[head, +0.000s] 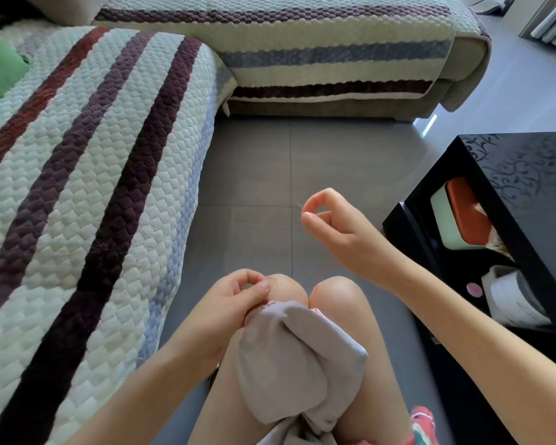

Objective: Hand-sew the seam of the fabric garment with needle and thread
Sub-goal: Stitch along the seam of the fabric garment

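Observation:
A pale grey fabric garment (297,358) lies draped over my knees. My left hand (235,303) pinches its upper edge by the seam, thumb and fingers curled on the cloth. My right hand (331,226) is raised above and to the right, pinching a thin needle (300,205) between thumb and forefinger. A red thread (316,292) runs from that hand down to the fabric's edge between my knees.
A striped quilted sofa (87,175) fills the left side and the back. A black low table (507,194) stands at the right, with a box and a roll on its shelf. Grey tiled floor (254,168) lies ahead of my knees.

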Demonstrator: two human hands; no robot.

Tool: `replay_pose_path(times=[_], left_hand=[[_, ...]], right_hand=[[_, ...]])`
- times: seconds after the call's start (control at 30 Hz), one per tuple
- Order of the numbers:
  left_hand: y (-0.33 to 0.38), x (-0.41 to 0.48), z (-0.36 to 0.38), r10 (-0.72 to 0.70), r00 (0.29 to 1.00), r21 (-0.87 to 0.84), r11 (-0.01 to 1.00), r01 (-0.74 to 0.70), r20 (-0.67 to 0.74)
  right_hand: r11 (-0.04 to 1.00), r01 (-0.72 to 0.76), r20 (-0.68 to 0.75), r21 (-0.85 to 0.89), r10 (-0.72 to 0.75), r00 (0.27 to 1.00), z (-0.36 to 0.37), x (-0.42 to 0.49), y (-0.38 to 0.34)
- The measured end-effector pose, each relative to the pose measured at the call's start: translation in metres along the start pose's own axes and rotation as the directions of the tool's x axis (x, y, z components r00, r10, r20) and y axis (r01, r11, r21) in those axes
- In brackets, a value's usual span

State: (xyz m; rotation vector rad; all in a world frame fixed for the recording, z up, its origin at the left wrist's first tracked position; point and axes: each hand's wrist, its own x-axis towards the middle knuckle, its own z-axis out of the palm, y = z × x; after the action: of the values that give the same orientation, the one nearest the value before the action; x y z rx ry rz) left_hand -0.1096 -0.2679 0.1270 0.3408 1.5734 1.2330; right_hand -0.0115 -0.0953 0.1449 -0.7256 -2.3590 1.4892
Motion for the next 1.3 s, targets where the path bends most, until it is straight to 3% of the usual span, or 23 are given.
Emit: replay_pose_path(times=[0.13,0.3,0.5,0.97,1.13,1.3], left_hand=[[-0.001,-0.003,-0.001,-0.016,0.999,-0.037,0.999,0.015,-0.035],[-0.001,-0.011,-0.009,0.021,0.999,-0.006,1.0,-0.02,0.03],[-0.006,-0.017,-0.005,0.11,0.994,0.025,0.994,-0.11,0.005],[-0.008,-0.018,-0.007,0.173,0.977,0.007,0.985,-0.175,0.126],[-0.007,-0.018,-0.008,0.174,0.972,-0.034,0.985,-0.171,0.16],[-0.008,-0.017,-0.011,0.164,0.968,-0.065,0.986,-0.155,0.187]], right_hand=[[0.992,-0.043,0.066,0.122,0.035,0.997,-0.004,-0.021,0.001],[0.998,0.045,0.16,0.046,-0.052,0.986,0.006,-0.046,0.01],[0.997,0.05,0.15,-0.064,-0.04,0.988,0.023,-0.057,0.023],[0.999,0.048,0.233,0.012,-0.049,0.971,0.025,-0.06,0.03],[0.997,0.018,0.223,0.08,-0.036,0.974,0.029,-0.06,0.031],[0.957,-0.095,0.249,0.273,0.025,0.968,0.03,-0.063,0.029]])
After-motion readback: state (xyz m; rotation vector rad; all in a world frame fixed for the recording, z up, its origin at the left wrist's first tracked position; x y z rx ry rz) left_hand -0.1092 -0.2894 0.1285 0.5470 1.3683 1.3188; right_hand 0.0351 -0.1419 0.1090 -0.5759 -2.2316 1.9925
